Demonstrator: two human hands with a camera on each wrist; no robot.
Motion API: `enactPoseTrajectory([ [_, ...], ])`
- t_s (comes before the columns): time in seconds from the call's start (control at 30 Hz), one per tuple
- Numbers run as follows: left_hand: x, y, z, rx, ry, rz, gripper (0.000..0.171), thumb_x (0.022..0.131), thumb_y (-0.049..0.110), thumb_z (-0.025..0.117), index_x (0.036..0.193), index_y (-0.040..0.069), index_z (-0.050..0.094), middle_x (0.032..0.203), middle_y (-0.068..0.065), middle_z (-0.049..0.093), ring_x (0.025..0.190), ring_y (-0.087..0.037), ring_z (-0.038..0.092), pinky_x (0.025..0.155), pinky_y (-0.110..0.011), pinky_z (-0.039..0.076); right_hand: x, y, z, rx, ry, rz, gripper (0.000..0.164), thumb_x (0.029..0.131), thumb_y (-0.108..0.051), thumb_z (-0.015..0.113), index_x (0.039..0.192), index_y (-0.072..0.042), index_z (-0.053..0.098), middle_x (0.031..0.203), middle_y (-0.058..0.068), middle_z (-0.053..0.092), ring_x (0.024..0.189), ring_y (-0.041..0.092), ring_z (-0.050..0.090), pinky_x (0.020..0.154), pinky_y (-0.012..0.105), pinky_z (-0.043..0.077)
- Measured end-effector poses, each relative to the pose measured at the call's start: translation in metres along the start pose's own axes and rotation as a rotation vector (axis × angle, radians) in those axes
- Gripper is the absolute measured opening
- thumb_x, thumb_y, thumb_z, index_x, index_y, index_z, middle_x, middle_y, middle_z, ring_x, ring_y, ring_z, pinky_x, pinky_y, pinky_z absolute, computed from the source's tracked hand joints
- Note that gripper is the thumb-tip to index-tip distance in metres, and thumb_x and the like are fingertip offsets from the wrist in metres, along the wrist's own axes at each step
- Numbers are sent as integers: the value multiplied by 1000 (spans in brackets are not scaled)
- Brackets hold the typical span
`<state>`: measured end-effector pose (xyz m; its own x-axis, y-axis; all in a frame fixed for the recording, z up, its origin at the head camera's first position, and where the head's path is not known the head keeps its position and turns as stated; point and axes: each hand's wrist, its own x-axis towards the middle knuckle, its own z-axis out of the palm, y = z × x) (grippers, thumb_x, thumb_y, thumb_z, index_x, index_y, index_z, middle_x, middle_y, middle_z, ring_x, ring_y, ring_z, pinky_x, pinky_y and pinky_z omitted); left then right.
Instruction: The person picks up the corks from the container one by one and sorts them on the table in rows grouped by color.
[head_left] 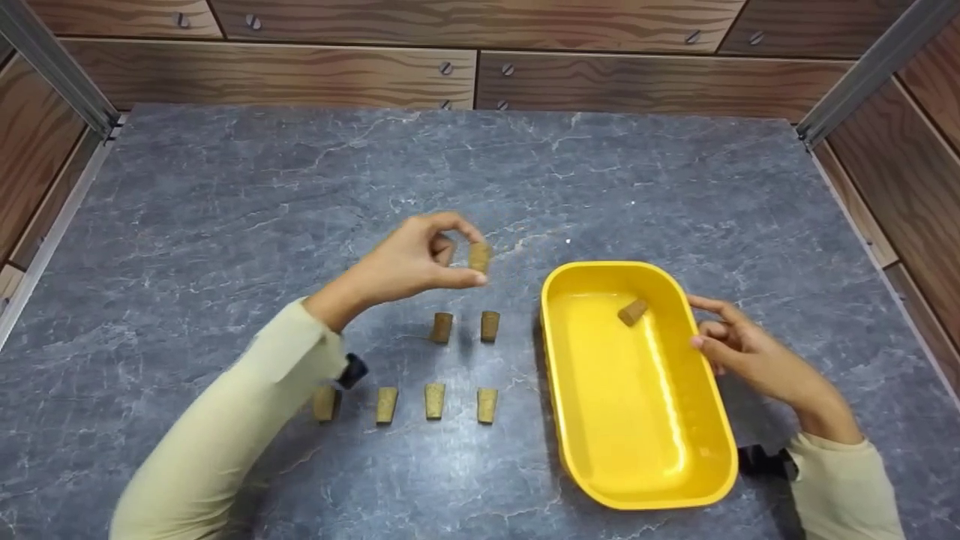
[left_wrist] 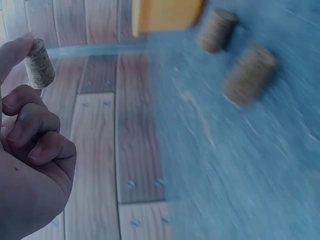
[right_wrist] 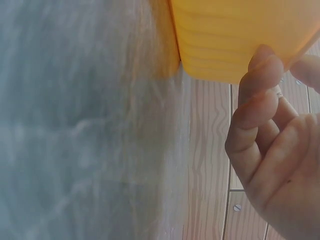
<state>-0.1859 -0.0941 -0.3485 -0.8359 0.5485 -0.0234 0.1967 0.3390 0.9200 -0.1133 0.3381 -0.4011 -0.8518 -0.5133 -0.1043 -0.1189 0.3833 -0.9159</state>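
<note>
My left hand (head_left: 409,259) pinches a cork stopper (head_left: 480,257) between thumb and forefinger, above the table. In the left wrist view the same cork (left_wrist: 39,65) sits at the fingertips, the other fingers curled into the palm. My right hand (head_left: 750,352) holds the right rim of a yellow tub (head_left: 551,360), thumb at the edge and curled fingers against the outer wall. One darker cork (head_left: 632,312) lies inside the tub. Nearer me than the left hand, two brown corks (head_left: 442,328) lie side by side on the table.
A row of several lighter corks (head_left: 386,405) lies nearer me, left of the tub; the left sleeve (head_left: 247,405) partly covers the leftmost one. The grey marbled table (head_left: 337,180) is bordered by wood-patterned panels (head_left: 300,71) at the back and sides.
</note>
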Motion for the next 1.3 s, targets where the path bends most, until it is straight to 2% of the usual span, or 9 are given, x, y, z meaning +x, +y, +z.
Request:
enactPoseTrajectory([
  [0.37,-38,-33,-24,113,6,-169,45,76,27,81,113,13,60,58,6,37,50,-7,31,47,-21,31,-1,0,-1,-3,-7,-20,49,102,-1,39,148,-7,24,86,-7,62,61,18,47,56,32,44],
  [0.57,-52,-47,-26,239,23,-253,41,76,28,81,109,16,61,55,6,39,47,-8,30,47,-23,29,-1,-1,-3,54,-53,-32,50,102,0,37,149,-10,21,88,-5,62,62,21,46,56,33,44],
  [0.73,-56,-54,-23,361,25,-299,42,74,32,82,108,16,63,59,5,46,49,-9,35,49,-25,32,0,0,-2,46,-43,-36,50,102,0,37,149,-9,22,86,-6,61,61,22,44,55,34,42],
  [0.93,-58,-62,-21,464,14,-320,42,73,35,83,106,17,65,64,4,51,52,-10,41,52,-28,34,-1,0,-1,31,-31,-38,50,102,1,37,149,-8,22,84,-6,60,60,23,43,55,34,41],
  [1.3,-58,-71,-14,491,-13,-320,42,72,35,83,105,15,66,64,4,55,52,-9,44,50,-26,36,0,-1,-1,-1,-8,-28,50,102,1,39,149,-6,24,82,-6,60,60,22,44,55,34,41],
])
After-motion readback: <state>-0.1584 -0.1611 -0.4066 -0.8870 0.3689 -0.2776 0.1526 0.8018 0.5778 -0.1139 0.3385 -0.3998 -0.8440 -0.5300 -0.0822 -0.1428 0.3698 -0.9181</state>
